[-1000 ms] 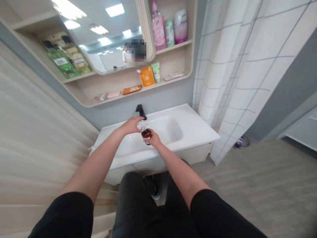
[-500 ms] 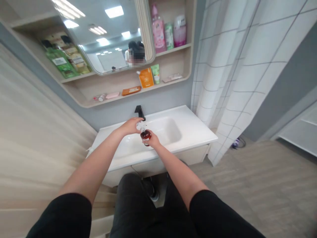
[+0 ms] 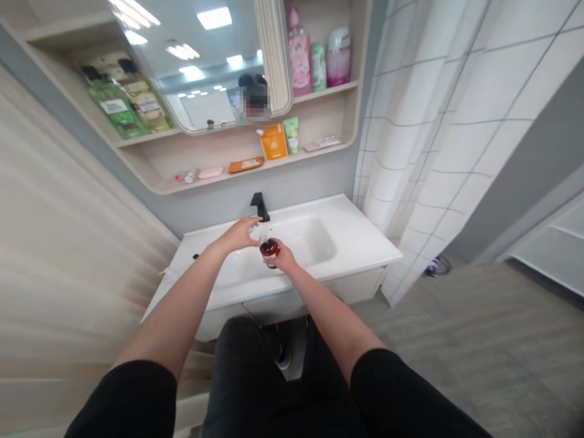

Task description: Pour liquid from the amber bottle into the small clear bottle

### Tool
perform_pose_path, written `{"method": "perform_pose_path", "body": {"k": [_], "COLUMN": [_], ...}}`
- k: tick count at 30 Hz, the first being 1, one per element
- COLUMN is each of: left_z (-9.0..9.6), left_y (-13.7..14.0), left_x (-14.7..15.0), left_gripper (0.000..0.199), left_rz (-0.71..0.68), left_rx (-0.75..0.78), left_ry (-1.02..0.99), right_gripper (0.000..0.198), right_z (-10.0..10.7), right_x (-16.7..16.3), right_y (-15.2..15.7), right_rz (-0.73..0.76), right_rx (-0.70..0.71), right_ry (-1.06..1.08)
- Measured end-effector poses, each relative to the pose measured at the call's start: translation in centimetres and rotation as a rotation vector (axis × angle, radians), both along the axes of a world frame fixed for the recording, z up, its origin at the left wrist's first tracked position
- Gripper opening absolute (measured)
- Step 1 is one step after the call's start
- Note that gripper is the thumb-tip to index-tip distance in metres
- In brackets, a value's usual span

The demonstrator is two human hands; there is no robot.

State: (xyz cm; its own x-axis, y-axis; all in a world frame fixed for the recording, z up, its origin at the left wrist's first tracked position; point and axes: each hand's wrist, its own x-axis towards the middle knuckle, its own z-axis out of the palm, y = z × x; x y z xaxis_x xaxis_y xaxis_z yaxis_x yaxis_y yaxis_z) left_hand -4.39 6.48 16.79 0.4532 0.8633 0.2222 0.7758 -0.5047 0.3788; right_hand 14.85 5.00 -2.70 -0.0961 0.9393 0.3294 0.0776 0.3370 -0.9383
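Over the sink basin [image 3: 319, 240], my right hand [image 3: 285, 257] is closed around a brown bottle [image 3: 270, 247] with a pale label. My left hand [image 3: 241, 234] is curled round a small clear container [image 3: 260, 232], held just above and left of the brown bottle's top. The two vessels meet or nearly meet; whether they touch I cannot tell. Fingers hide part of each. Behind my left hand rises the black faucet [image 3: 260, 207].
The white countertop [image 3: 360, 231] surrounds the basin, with a small black object [image 3: 196, 257] by my left forearm. Above are a mirror [image 3: 205, 73] and a shelf holding an orange pouch [image 3: 274, 142], a green tube [image 3: 291, 135] and several bottles. A checked curtain [image 3: 410, 152] hangs on the right.
My left forearm has shifted slightly, and the small black object beside it has come into sight. Both hands keep their holds. The whole view has moved a little.
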Motion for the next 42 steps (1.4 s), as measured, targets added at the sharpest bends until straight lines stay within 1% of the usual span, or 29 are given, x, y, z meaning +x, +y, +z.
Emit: {"method": "perform_pose_path", "body": {"k": [3, 5, 8, 10, 12, 13, 15, 18, 22, 25, 28, 32, 36, 39, 42], "left_z": [-1.5, -3.3, -7.3, -10.2, -12.9, -14.1, -16.0, -17.9, -19.1, -19.3, -19.4, -19.5, -19.6, -19.4, -19.3], "left_y": [-1.0, -2.0, -3.8, -5.0, -5.9, -6.2, -6.7, -7.1, -7.4, -7.4, -7.2, -7.2, -7.1, -7.1, -7.2], "left_x": [-1.1, -1.9, -3.1, -3.8, -4.5, -4.9, -5.5, -6.0, -6.1, -6.1, -6.0, -6.1, -6.1, -6.1, -6.0], "left_gripper": [0.093, 0.088, 0.083, 0.079, 0.073, 0.073, 0.075, 0.078, 0.071, 0.069, 0.07, 0.072, 0.07, 0.072, 0.073], "left_rz": [0.07, 0.122, 0.206, 0.273, 0.343, 0.378, 0.447, 0.517, 0.536, 0.526, 0.511, 0.482, 0.475, 0.486, 0.502], "left_rx": [-0.052, -0.086, -0.091, -0.06, -0.033, -0.025, -0.013, -0.011, -0.041, -0.031, -0.052, -0.068, -0.073, -0.094, -0.108], "left_ry": [-0.177, -0.34, -0.66, -0.883, -1.05, -1.101, -1.14, -1.112, -1.067, -1.02, -0.999, -0.99, -0.994, -0.993, -1.002], "right_gripper": [0.094, 0.095, 0.098, 0.099, 0.097, 0.097, 0.097, 0.096, 0.095, 0.095, 0.096, 0.095, 0.094, 0.094, 0.094], "right_z": [0.0, 0.1, 0.2, 0.3, 0.4, 0.5, 0.8, 1.1, 2.1, 3.3, 4.3, 4.8, 4.6, 4.3, 3.6], "right_x": [-0.1, -0.2, -0.2, -0.2, -0.2, -0.1, -0.2, -0.2, 0.4, 2.8, 7.4, 16.2, 24.6, 28.7, 30.8], "right_y": [-0.1, -0.2, -0.3, -0.5, -0.7, -0.8, -1.0, -1.5, -2.2, -2.9, -3.3, -3.2, -2.4, -1.6, -0.7], "right_rz": [0.01, 0.016, 0.043, 0.069, 0.081, 0.076, 0.053, 0.016, 0.004, -0.069, -0.155, -0.287, -0.41, -0.499, -0.57], "right_rx": [0.005, 0.01, 0.023, 0.037, 0.052, 0.054, 0.042, 0.019, 0.032, 0.058, 0.07, 0.09, 0.062, 0.044, 0.019], "right_ry": [-0.007, -0.025, -0.061, -0.092, -0.128, -0.143, -0.17, -0.184, -0.148, -0.128, -0.125, -0.163, -0.209, -0.232, -0.242]}}
